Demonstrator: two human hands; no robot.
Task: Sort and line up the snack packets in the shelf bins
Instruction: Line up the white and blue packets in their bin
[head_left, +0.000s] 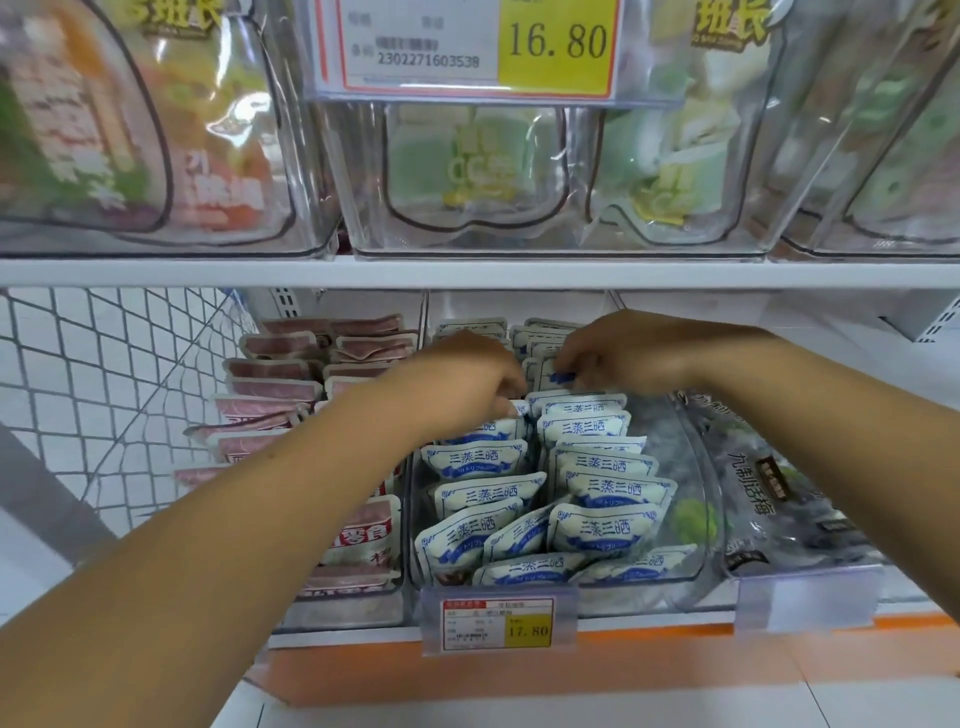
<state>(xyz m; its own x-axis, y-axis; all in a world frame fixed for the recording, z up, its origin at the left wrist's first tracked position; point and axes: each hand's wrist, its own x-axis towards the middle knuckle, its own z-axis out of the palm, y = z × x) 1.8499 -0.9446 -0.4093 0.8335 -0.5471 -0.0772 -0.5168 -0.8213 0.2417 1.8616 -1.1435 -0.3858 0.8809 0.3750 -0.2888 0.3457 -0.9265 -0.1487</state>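
Note:
A clear middle bin (696, 493) on the lower shelf holds several white-and-blue snack packets (605, 530) in two rough rows, upright at the back and tipped over at the front. Both my hands reach deep into this bin. My left hand (462, 379) curls its fingers over the tops of the left row's packets (488, 428). My right hand (623, 351) pinches the top of a white-and-blue packet (556, 375) in the right row. The fingertips of both hands are partly hidden behind the packets.
The left bin holds pink-red packets (275, 371) in stacks. A right bin (810, 582) holds dark grey packets (763, 499). A price tag reading 17.80 (498, 623) hangs below the middle bin. Upper-shelf clear bins (561, 244) hold green and orange packets. White wire mesh (104, 364) stands at the left.

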